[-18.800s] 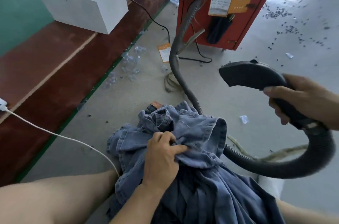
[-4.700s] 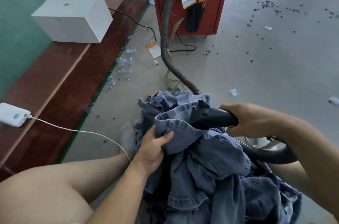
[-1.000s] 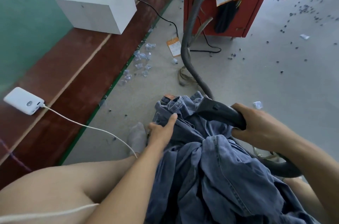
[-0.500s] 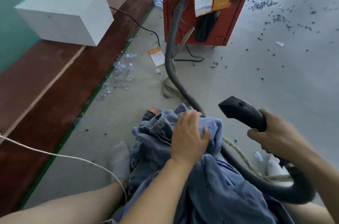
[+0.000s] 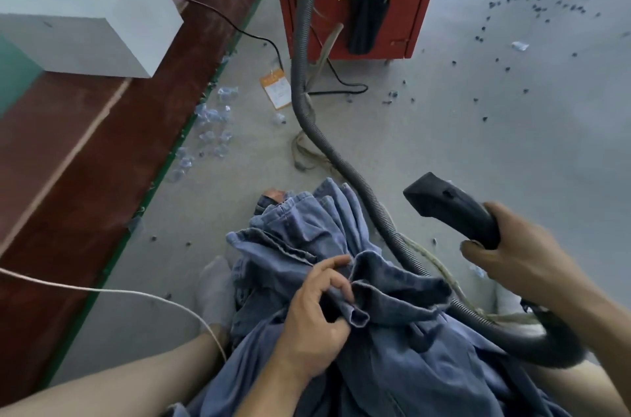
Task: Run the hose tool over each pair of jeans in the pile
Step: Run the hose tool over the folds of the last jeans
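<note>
Soft, faded denim jeans [image 5: 341, 245]; matt black plastic hose tool [image 5: 454, 208] with ribbed hose [image 5: 307, 98]; red painted metal cabinet [image 5: 403, 23] at twelve o'clock.

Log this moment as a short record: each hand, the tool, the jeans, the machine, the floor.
left hand: pinches a fold of the jeans
right hand: grips the hose tool, held above the floor, clear of the denim
hose: ribbed, grey, runs from the red cabinet past the pile to the tool
jeans: bunched blue heap on the person's lap and floor
floor: grey, strewn with small dark bits
ledge: white box on it
</note>
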Motion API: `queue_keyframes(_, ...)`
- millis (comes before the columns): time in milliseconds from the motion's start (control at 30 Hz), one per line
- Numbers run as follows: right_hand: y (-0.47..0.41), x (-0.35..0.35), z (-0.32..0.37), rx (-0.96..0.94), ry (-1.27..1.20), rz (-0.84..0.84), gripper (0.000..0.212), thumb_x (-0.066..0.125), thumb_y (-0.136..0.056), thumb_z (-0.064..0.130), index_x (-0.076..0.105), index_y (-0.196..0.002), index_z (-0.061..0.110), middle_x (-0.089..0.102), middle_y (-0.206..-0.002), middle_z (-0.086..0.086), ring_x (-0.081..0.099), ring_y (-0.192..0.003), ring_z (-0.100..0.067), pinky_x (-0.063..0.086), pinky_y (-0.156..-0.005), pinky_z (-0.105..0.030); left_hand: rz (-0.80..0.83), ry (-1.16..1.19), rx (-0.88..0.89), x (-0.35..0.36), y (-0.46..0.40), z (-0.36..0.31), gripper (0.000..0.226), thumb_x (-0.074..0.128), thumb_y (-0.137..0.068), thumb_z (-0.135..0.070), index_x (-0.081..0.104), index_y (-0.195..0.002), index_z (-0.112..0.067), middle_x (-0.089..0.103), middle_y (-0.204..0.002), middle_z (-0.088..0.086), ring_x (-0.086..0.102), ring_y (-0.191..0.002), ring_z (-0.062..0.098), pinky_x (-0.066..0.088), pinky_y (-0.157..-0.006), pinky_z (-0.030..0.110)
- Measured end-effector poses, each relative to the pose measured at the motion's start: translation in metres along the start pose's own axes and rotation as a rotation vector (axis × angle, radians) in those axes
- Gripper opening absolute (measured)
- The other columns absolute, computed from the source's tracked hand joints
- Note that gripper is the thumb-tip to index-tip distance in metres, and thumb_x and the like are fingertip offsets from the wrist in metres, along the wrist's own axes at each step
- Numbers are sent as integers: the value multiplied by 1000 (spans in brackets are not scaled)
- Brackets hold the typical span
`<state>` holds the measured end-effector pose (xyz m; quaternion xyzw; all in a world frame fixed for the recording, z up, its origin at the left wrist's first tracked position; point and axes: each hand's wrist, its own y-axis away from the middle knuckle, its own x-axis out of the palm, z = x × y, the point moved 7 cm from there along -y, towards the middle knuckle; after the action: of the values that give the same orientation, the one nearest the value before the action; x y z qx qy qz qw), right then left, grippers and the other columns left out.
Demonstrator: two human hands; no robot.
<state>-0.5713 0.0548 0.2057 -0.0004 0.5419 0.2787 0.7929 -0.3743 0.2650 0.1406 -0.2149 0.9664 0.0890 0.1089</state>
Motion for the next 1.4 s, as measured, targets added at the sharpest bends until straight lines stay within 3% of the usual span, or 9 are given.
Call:
queue_keyframes(200, 29, -33, 18, -129, -57, 147, 33, 72, -74, 21, 56, -95, 42, 64, -66, 19, 59, -52, -4, 38, -43, -16, 17, 79, -11, 2, 15, -3, 35, 64, -71, 11, 58, -81, -22, 64, -135, -7, 60, -128, 14, 48, -104, 37)
queue_keyframes(333, 51, -41, 22, -179, 1, 363, 36, 72, -74, 13, 59, -94, 41, 62, -62, 11, 56, -48, -5, 43, -47, -17, 12, 580, -205, 5, 19, 6, 28, 47, -63, 2, 51, -86, -14, 69, -126, 13, 64, -119, 31, 52, -89, 37)
queue_keyframes(567, 85, 3, 52, -341, 213, 654, 39, 68, -68, 32, 56, -101, 48, 65, -88, 27, 63, -76, 3, 47, -62, -17, -269, 1147, -387, 3, 21, 8, 60, 46, -62, 10, 54, -119, -5, 68, -115, 17, 68, -117, 35, 51, -103, 44)
queue_keyframes(733, 90, -2, 63, -413, 135, 620, 42, 65, -65, 35, 58, -105, 43, 66, -87, 22, 64, -75, -2, 50, -61, -19, -288, 1097, -521, 14, 23, 11, 44, 40, -93, 18, 54, -127, -5, 68, -126, 17, 69, -117, 28, 53, -100, 41)
queue_keyframes(833, 74, -25, 54, -346, -27, 451, 39, 69, -68, 29, 62, -105, 40, 69, -76, 12, 65, -63, -5, 49, -53, -17, -266, 959, -484, 16, 23, 7, 50, 58, -87, 21, 54, -127, -7, 67, -129, 14, 67, -119, 22, 51, -105, 39)
queue_keyframes(933, 54, -40, 44, -271, -72, 297, 38, 74, -74, 15, 60, -99, 41, 64, -65, 8, 57, -47, -5, 43, -44, -17, -261, 934, -478, 17, 23, 7, 61, 42, -85, 34, 55, -128, -8, 66, -130, 13, 67, -121, 19, 51, -106, 39)
queue_keyframes(1133, 63, -3, 78, -349, 169, 503, 39, 74, -74, 32, 57, -105, 48, 67, -84, 24, 62, -75, 2, 51, -62, -20, -344, 1276, -548, 19, 19, 9, 54, 49, -87, 25, 54, -131, -6, 68, -126, 15, 73, -111, 27, 63, -87, 41)
queue_keyframes(1300, 51, -20, 90, -382, 51, 219, 32, 71, -72, 31, 53, -96, 43, 63, -80, 27, 60, -69, 2, 48, -62, -17, -347, 1471, -581, 17, 13, 9, 52, 59, -74, 11, 59, -121, -11, 67, -128, 15, 63, -120, 31, 55, -97, 48)
queue_keyframes(1400, 47, -48, 81, -347, -1, 172, 38, 73, -69, 27, 57, -100, 45, 65, -69, 17, 61, -54, -4, 45, -45, -20, -396, 1548, -607, 15, 9, 8, 51, 51, -69, 18, 62, -109, -11, 72, -119, 11, 71, -104, 26, 58, -92, 47)
